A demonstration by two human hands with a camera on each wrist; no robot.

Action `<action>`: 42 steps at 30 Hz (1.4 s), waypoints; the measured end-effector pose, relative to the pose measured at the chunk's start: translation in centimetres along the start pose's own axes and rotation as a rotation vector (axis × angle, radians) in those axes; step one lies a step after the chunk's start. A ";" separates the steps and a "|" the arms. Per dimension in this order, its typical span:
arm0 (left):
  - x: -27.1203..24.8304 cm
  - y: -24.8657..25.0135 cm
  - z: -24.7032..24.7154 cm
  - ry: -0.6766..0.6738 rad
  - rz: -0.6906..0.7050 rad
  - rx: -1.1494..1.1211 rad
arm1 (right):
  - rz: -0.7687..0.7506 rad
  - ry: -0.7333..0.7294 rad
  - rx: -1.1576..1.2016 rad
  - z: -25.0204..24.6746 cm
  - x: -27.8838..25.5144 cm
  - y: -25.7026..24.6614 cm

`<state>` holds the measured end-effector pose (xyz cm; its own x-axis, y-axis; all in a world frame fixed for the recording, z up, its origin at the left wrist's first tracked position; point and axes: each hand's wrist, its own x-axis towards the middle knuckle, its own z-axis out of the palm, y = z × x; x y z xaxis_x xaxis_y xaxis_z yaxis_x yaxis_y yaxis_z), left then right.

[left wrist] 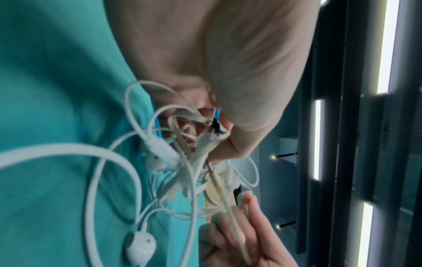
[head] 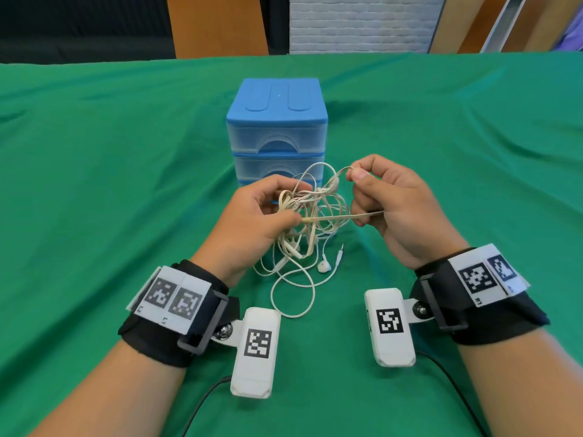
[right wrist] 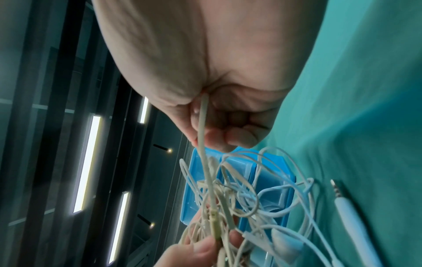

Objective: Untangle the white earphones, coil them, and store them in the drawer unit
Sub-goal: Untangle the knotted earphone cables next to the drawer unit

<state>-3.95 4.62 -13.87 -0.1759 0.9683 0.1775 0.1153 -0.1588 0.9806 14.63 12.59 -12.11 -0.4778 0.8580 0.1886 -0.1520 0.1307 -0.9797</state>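
A tangled bundle of white earphones [head: 310, 212] hangs in the air between both hands, just in front of the blue drawer unit [head: 276, 121]. My left hand [head: 262, 212] pinches the knot of the tangle [left wrist: 205, 144] from the left. My right hand [head: 388, 203] pinches a loop at the top with thumb and forefinger, and a taut strand [right wrist: 202, 126] runs through its curled lower fingers. Loose cord loops [head: 293, 294], one earbud [head: 324, 266] and the jack plug [head: 339, 252] trail down onto the green cloth. All drawers look closed.
The green cloth [head: 457, 146] covers the whole table. The drawer unit [right wrist: 262, 180] stands upright in the middle, right behind the hands. Black cables [head: 205, 402] run from the wrist cameras toward the near edge. Wooden panels and a white brick wall stand beyond the far edge.
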 end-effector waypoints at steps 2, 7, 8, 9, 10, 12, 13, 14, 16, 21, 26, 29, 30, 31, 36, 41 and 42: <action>0.1 -0.1 -0.1 0.010 -0.007 0.001 | 0.008 0.026 -0.005 -0.1 -0.1 -0.2; 0.0 -0.2 0.0 0.032 -0.001 0.038 | -0.026 0.078 -0.073 -0.6 0.0 -0.4; 0.0 -0.2 0.0 0.033 0.000 0.041 | -0.039 0.093 -0.059 -0.8 0.1 -0.5; 0.0 -0.2 0.0 0.032 0.003 0.041 | -0.054 0.115 -0.042 -0.9 0.1 -0.5; 0.0 -0.1 0.0 0.027 0.008 0.037 | -0.070 0.141 -0.026 -0.9 0.2 -0.5; -0.1 0.0 0.0 0.011 0.021 0.031 | -0.098 0.176 -0.027 -0.9 0.3 -0.4; -0.1 0.0 0.0 0.001 0.021 0.027 | -0.112 0.181 -0.051 -0.9 0.3 -0.3; -0.1 0.0 0.1 -0.011 0.016 0.023 | -0.125 0.181 -0.086 -0.8 0.3 -0.2; -0.2 0.0 0.1 -0.035 0.003 0.022 | -0.125 0.153 -0.159 -0.9 0.3 0.0; -0.2 0.0 0.3 -0.015 -0.005 0.045 | -0.054 0.002 -0.338 -1.0 0.2 0.6; -0.3 0.1 0.3 -0.024 -0.026 0.045 | -0.113 0.096 -0.353 -1.2 0.6 0.9; -0.3 0.1 0.3 -0.021 -0.024 0.052 | -0.157 0.260 -0.360 -1.7 0.9 1.0; -0.3 0.1 0.3 -0.024 -0.024 0.053 | -0.160 0.268 -0.365 -1.8 0.9 1.0; -0.3 0.1 0.4 -0.028 -0.022 0.054 | -0.159 0.239 -0.368 -1.8 0.9 0.9; -0.3 0.1 0.3 -0.028 -0.012 0.053 | -0.140 0.005 -0.405 -0.8 0.2 0.4; -0.3 0.1 0.1 -0.012 -0.002 0.081 | -0.132 0.160 -0.390 -1.2 0.6 0.9; -0.3 0.1 0.1 -0.016 -0.002 0.084 | -0.123 0.194 -0.377 -1.3 0.7 1.0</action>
<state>-3.80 4.30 -13.85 -0.1608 0.9716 0.1737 0.1968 -0.1409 0.9703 15.27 13.94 -13.04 -0.2988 0.8975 0.3243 0.1461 0.3789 -0.9138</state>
